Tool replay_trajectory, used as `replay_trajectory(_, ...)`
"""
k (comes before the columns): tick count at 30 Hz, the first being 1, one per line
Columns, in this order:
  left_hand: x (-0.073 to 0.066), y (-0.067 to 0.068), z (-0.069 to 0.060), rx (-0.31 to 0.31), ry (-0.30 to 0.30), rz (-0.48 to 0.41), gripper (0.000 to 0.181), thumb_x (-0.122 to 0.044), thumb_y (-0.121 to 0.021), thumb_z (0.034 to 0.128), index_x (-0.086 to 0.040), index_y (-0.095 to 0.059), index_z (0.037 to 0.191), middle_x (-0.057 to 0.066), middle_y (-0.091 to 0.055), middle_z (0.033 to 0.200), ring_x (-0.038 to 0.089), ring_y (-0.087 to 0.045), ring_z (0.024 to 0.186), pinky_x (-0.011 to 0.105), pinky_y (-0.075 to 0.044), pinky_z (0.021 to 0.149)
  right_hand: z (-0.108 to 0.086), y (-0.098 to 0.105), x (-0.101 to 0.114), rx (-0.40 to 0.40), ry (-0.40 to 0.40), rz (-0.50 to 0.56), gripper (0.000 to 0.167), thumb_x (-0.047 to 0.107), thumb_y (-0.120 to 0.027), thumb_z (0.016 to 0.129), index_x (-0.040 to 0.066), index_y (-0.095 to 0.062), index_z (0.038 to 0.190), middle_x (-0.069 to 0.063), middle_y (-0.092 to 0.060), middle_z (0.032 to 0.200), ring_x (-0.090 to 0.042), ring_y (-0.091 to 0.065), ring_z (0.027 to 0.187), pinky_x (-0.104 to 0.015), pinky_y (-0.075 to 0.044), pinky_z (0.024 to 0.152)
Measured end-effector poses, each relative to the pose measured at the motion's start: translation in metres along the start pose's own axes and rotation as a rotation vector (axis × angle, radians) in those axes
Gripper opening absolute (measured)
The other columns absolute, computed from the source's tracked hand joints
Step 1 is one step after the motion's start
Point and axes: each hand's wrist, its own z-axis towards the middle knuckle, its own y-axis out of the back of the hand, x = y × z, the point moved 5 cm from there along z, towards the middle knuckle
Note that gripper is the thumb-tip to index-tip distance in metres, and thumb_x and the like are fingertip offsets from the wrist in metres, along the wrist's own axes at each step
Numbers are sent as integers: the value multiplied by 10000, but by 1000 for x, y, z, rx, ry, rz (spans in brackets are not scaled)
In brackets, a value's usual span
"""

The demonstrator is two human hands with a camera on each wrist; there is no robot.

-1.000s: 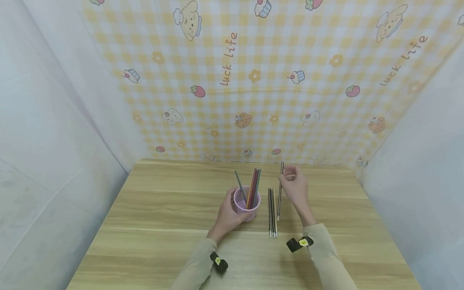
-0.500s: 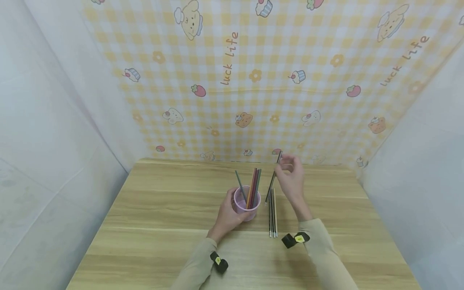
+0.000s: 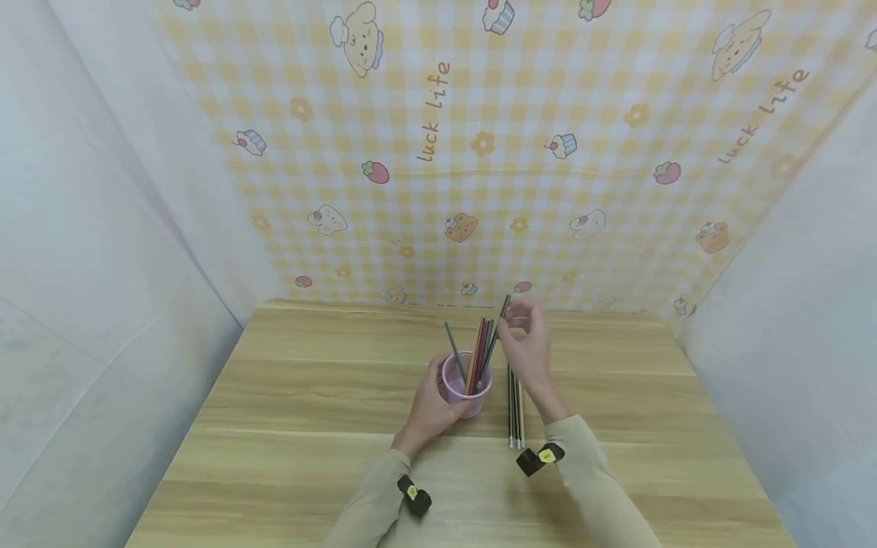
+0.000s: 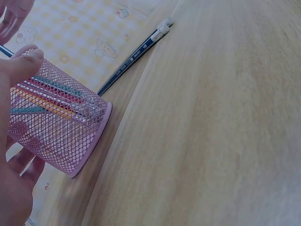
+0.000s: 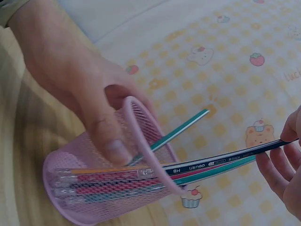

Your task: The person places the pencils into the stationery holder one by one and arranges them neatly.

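My left hand [image 3: 433,405] grips the pink mesh cup [image 3: 467,409] around its side, thumb near the rim. Several coloured pencils stand in the cup; a green one [image 5: 181,129] leans apart from the rest. Between thumb and fingers, my right hand [image 3: 529,346] pinches a dark pencil [image 5: 211,162] by its upper part, and its eraser end is inside the cup's mouth. Right of the cup, several dark and light pencils [image 3: 515,411] lie side by side on the table, partly behind the right hand in the head view. The left wrist view shows the cup's mesh wall [image 4: 61,127] and two pencil erasers [image 4: 162,30].
The wooden table [image 3: 294,380] reaches back to a yellow checked cloth [image 3: 411,198] with cartoon prints. Pale sheets [image 3: 103,228] hang at both sides. Each wrist carries a black camera, the right one [image 3: 530,461] close to the near ends of the lying pencils.
My right hand has moved left with the dark pencil, from beside the lying pencils to over the cup, and the pencil's lower end has entered it. The left hand and cup have stayed put.
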Motion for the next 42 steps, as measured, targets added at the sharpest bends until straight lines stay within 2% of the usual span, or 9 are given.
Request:
replay_trajectory(3,0,0,0,3,3,4,919,-137,-923,686,-140,-414,1451,141,-578,1390,354,-578,1280,516,-498,1093,-4,-4,-7,13,-10,-13,330,-156,-588,870,-168,-512,1191,-287,-584,1026,-150,-595,834,-193,-599,648)
replay_trajectory(11,1,-1,1,11,15,3,921,-178,-921,694,-136,-404,1455,128,-572,1395,336,-576,1288,486,-509,1089,-7,-10,-57,46,-42,-43,353,-110,-623,895,-97,-519,1232,-265,-606,1054,-193,-605,861,-157,-574,644)
replay_trajectory(15,0,-1,2,9,14,8,922,-183,-925,691,-139,-406,1453,118,-577,1389,314,-581,1281,479,-512,1086,-12,-11,-67,62,-62,-69,333,-72,-654,892,-36,-552,1207,-209,-636,1034,-219,-633,862,-172,-585,667)
replay_trajectory(22,-1,-1,2,3,13,12,912,-153,-931,684,-147,-421,1441,104,-584,1378,312,-588,1272,468,-521,1076,-19,-9,-72,88,-73,-148,323,-52,-663,885,-67,-553,1188,-179,-650,1016,-258,-644,855,-176,-567,673)
replay_trajectory(28,-2,-2,2,5,26,4,923,-146,-940,675,-159,-424,1440,95,-575,1384,309,-574,1289,467,-503,1097,-21,-2,-78,45,-129,-170,319,-42,-652,879,-28,-580,1189,-177,-662,1024,-231,-646,866,-171,-553,693)
replay_trajectory(32,-3,-1,1,9,40,9,935,-143,-936,676,-160,-412,1449,103,-564,1401,318,-566,1301,465,-498,1104,-19,3,-84,35,-176,-186,312,-22,-642,892,-20,-583,1199,-180,-661,1045,-264,-657,898,-177,-562,703)
replay_trajectory(38,-3,-1,1,9,53,1,942,-99,-935,667,-160,-415,1449,102,-562,1401,320,-562,1300,492,-486,1109,-15,12,-100,36,-250,-214,326,3,-645,885,3,-582,1205,-182,-654,1074,-304,-657,940,-193,-572,694)
replay_trajectory(42,-1,-1,0,2,69,-6,939,-112,-944,659,-191,-429,1440,79,-570,1395,294,-564,1296,502,-473,1118,-13,19,-114,39,-300,-243,348,3,-649,878,9,-581,1219,-191,-650,1091,-311,-659,958,-221,-581,732)
